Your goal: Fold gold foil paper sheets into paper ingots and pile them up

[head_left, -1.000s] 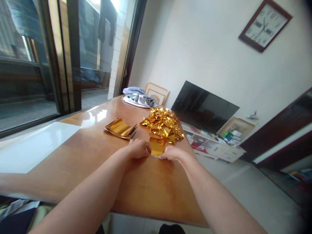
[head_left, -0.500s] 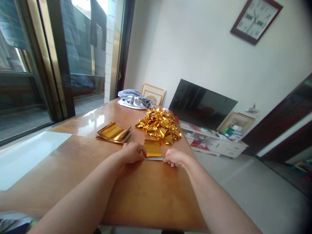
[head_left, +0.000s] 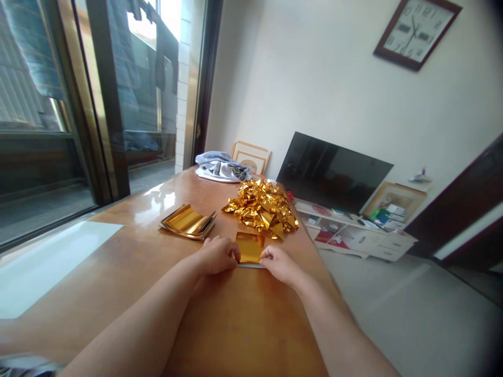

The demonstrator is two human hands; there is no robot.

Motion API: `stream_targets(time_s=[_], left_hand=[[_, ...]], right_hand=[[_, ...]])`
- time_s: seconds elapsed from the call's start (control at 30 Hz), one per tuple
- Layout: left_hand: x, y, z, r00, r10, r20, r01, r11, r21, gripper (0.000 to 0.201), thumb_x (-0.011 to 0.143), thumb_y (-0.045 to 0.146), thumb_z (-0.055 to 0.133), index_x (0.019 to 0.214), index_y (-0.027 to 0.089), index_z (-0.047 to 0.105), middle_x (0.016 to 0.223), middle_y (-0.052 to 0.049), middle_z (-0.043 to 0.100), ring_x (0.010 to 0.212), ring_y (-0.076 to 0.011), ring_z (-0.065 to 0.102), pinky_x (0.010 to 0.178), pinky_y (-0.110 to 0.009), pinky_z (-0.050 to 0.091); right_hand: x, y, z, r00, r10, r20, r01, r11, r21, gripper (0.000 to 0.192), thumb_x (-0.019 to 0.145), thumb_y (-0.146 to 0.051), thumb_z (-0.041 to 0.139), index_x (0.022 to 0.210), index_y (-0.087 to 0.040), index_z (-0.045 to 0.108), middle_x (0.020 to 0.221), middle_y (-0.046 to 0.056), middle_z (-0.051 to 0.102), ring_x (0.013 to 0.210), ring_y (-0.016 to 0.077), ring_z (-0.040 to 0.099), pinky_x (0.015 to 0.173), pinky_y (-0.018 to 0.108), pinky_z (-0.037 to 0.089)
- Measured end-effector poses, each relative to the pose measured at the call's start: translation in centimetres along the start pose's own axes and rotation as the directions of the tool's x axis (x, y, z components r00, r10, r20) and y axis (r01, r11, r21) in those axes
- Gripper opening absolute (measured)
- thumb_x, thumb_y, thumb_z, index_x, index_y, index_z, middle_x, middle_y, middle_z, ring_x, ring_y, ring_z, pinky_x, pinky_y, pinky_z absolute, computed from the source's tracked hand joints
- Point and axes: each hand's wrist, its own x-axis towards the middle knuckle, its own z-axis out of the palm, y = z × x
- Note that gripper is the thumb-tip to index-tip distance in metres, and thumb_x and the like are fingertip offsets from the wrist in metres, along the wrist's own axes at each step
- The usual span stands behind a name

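While flat, gold sheet (head_left: 249, 247) crosswise

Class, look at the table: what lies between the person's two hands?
In the head view, a single gold foil sheet lies on the wooden table between the left hand and the right hand; both hands pinch its near edge.

The only readable marks are on the wall clock (head_left: 417, 31), hung high on the white wall at the upper right: its pale square face in a dark red-brown frame carries black hour numerals around the edge, of which 11, 12, 1 and 2 along the top can be made out. The other numerals are too small or tilted to read. The boxes (head_left: 387, 214) on the low white cabinet show coloured print, too blurred to read.
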Motion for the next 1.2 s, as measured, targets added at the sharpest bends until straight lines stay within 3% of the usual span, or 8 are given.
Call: stream_targets(time_s=[0.23,0.4,0.47,0.53,0.67,0.77,0.97,1.2], left_hand=[[0.5,-0.2,0.6,0.994,-0.055,-0.099,0.036,0.982,-0.184,0.021,0.067,0.021,0.063,0.084,0.024,0.075,0.082,-0.003,0.069,0.075,-0.0204,0.059,0.067,-0.029,0.036],[1.0,0.3,0.7,0.892,-0.330,-0.309,0.081,0.790,-0.608,0.016,0.075,0.030,0.066,0.086,0.018,0.064,0.075,-0.001,0.061,0.066,-0.0153,0.054,0.059,-0.025,0.037],[0.9,0.7,0.7,0.887,-0.394,-0.240,0.090,0.658,-0.748,0.028,0.078,0.044,0.068,0.084,0.018,0.059,0.072,0.000,0.058,0.062,-0.0138,0.051,0.056,-0.024,0.037],[0.7,1.2,0.8,0.930,-0.350,-0.117,0.095,0.532,-0.841,0.038,0.077,0.053,0.070,0.083,0.018,0.056,0.070,0.001,0.056,0.059,-0.0125,0.050,0.054,-0.024,0.036],[0.6,2.1,1.3,0.991,-0.134,0.016,0.065,0.371,-0.926,0.037,0.075,0.048,0.076,0.081,0.016,0.058,0.069,0.001,0.056,0.060,-0.0103,0.049,0.057,-0.023,0.036],[0.7,2.4,1.6,0.994,-0.104,0.024,0.053,0.284,-0.957,0.031,0.075,0.042,0.077,0.082,0.016,0.061,0.071,0.000,0.060,0.062,-0.0100,0.051,0.060,-0.023,0.038],[0.7,2.1,1.4,0.987,-0.161,0.013,0.063,0.310,-0.949,0.023,0.075,0.034,0.074,0.083,0.016,0.061,0.075,0.000,0.064,0.063,-0.0100,0.054,0.064,-0.024,0.039],[0.5,2.3,0.7,0.979,-0.199,-0.053,0.024,0.367,-0.930,0.023,0.073,0.034,0.074,0.083,0.017,0.063,0.076,0.000,0.065,0.061,-0.0100,0.052,0.056,-0.022,0.034]], right_hand=[[-0.6,-0.4,-0.4,0.993,-0.045,0.109,0.035,0.995,0.091,0.005,0.070,-0.023,0.064,0.071,-0.018,0.061,0.063,-0.004,0.056,0.059,0.0115,0.047,0.055,0.023,0.031],[-1.6,-1.8,-0.5,0.999,-0.030,-0.033,0.040,0.939,0.340,0.014,0.074,-0.031,0.066,0.077,-0.019,0.060,0.063,-0.005,0.052,0.057,0.0111,0.042,0.054,0.024,0.029],[-1.7,-2.2,-0.1,0.997,-0.010,-0.080,0.045,0.892,0.451,0.017,0.076,-0.035,0.066,0.080,-0.019,0.059,0.064,-0.005,0.051,0.058,0.0110,0.041,0.055,0.024,0.030],[-1.8,-2.3,0.3,0.994,-0.024,-0.102,0.076,0.835,0.545,0.019,0.077,-0.036,0.068,0.082,-0.019,0.059,0.067,-0.005,0.052,0.059,0.0109,0.041,0.056,0.024,0.031],[-2.1,-2.6,1.3,0.991,-0.095,-0.090,0.130,0.756,0.642,0.019,0.082,-0.035,0.068,0.085,-0.019,0.059,0.070,-0.004,0.053,0.061,0.0105,0.041,0.058,0.024,0.032],[-2.4,-2.8,1.8,0.990,-0.123,-0.062,0.134,0.750,0.648,0.019,0.083,-0.036,0.068,0.086,-0.019,0.060,0.069,-0.005,0.052,0.061,0.0104,0.042,0.057,0.024,0.032],[-2.5,-2.9,2.0,0.991,-0.126,-0.055,0.135,0.831,0.540,0.024,0.084,-0.043,0.065,0.085,-0.019,0.062,0.074,-0.001,0.061,0.065,0.0124,0.051,0.063,0.025,0.040],[-2.9,-2.7,1.1,0.996,-0.067,-0.057,0.086,0.872,0.482,0.028,0.086,-0.048,0.060,0.083,-0.020,0.060,0.071,-0.001,0.062,0.059,0.0120,0.055,0.053,0.022,0.037]])
